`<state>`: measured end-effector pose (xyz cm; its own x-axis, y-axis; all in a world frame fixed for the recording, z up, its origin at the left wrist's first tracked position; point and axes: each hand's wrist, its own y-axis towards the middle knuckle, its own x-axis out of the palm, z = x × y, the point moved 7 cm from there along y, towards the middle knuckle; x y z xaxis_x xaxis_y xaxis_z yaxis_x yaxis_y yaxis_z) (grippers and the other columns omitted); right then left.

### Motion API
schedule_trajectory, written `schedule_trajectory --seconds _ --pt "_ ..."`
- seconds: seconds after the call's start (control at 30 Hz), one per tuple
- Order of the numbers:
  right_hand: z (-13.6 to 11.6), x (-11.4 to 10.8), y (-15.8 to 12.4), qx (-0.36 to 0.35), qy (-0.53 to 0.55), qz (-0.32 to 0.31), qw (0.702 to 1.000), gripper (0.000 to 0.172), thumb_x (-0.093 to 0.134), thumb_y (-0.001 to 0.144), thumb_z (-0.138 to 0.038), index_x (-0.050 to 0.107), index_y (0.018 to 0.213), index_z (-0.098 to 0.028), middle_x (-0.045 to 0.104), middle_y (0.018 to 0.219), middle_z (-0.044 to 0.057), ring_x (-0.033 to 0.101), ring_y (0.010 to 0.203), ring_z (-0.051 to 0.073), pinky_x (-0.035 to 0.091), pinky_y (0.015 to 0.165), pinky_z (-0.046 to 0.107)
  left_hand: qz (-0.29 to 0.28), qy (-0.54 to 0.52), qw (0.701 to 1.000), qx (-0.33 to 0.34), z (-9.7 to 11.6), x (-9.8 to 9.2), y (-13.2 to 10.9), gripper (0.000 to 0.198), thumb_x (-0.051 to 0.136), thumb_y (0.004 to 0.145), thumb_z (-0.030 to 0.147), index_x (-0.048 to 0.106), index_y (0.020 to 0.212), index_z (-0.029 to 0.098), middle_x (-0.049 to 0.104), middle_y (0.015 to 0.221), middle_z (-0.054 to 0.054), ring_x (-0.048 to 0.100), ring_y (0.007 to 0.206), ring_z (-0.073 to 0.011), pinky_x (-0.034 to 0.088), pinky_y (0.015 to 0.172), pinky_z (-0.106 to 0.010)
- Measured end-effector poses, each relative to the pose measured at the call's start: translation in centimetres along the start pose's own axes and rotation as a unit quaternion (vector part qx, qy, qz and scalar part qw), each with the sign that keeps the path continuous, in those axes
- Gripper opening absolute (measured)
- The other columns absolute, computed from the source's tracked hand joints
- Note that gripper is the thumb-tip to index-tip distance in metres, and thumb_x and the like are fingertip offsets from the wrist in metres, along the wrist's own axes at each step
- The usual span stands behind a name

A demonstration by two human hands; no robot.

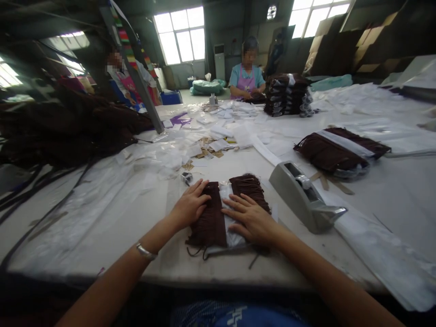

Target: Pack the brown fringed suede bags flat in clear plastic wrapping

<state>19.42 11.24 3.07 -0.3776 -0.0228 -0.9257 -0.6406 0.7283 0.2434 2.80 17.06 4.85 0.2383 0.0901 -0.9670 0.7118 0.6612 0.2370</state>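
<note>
Blue cloth at btm, below tabletop's near edge; brown bundle just beyond, near mid-edge. L hand flat on its left half, R hand spread across white band; fingers out, neither gripping. Band runs near-to-far btwn halves; bundle roughly sq., long axis unclear. Dispenser just to right, R hand nearer.

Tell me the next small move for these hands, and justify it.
Probably tuck in the loose strands at the near edge of the brown fringed bundle with the left hand. They stick out onto the table, while the right hand lies spread over the white strip and could steady the bundle.
</note>
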Motion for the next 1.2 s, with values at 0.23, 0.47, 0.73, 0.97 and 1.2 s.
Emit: schedule_trajectory --seconds 0.23,0.47,0.73,0.97,1.2 --pt "0.0 -0.3 -0.4 0.003 0.019 0.031 0.999 0.043 0.048 0.097 -0.046 0.055 0.136 -0.029 0.046 0.149 0.005 0.037 0.14 0.027 0.024 0.117 0.051 -0.101 0.08 0.991 0.017 -2.1 0.0 -1.0 0.026 0.053 0.072 0.009 0.072 0.085 0.019 0.039 0.154 -0.007 0.027 0.145 -0.0308 0.022 0.117 -0.056" --pt "0.2 -0.3 -0.5 0.005 0.025 0.032 0.999 0.045 0.046 0.097 -0.049 0.054 0.137 -0.03 0.046 0.149 0.004 0.036 0.141 0.026 0.024 0.117 0.051 -0.095 0.137 0.976 -0.143 -7.6 -2.7 -5.0 0.026 0.049 0.077 0.01 0.073 0.083 0.018 0.066 0.125 -0.013 0.061 0.117 -0.0318 0.049 0.098 -0.05" --pt "0.2 -0.1 -0.5 0.006 0.013 0.029 0.999 0.044 0.045 0.098 -0.048 0.055 0.137 -0.029 0.046 0.149 0.004 0.036 0.14 0.027 0.024 0.117 0.051 -0.099 -0.035 0.99 0.097 1.7 0.2 -0.5 0.041 0.041 0.088 0.009 0.06 0.123 0.019 0.057 0.135 -0.007 0.052 0.125 -0.0188 0.042 0.107 -0.032" --pt "0.1 -0.6 -0.6 0.004 0.033 0.048 0.998 0.042 0.046 0.097 -0.047 0.057 0.134 -0.029 0.048 0.147 0.004 0.039 0.139 0.026 0.025 0.117 0.05 -0.184 0.04 0.982 0.019 -6.0 -0.4 -4.2 0.027 0.045 0.081 0.002 0.065 0.077 0.02 0.068 0.087 -0.003 0.065 0.083 -0.0157 0.052 0.079 -0.024" --pt "0.2 -0.3 -0.6 0.011 0.035 0.037 0.999 0.043 0.046 0.097 -0.048 0.057 0.134 -0.029 0.047 0.148 0.004 0.037 0.14 0.026 0.023 0.117 0.05 -0.061 0.012 0.997 0.037 -2.9 -0.8 0.0 0.047 0.042 0.086 0.008 0.055 0.128 0.025 0.055 0.138 -0.006 0.053 0.124 -0.0199 0.043 0.104 -0.034"
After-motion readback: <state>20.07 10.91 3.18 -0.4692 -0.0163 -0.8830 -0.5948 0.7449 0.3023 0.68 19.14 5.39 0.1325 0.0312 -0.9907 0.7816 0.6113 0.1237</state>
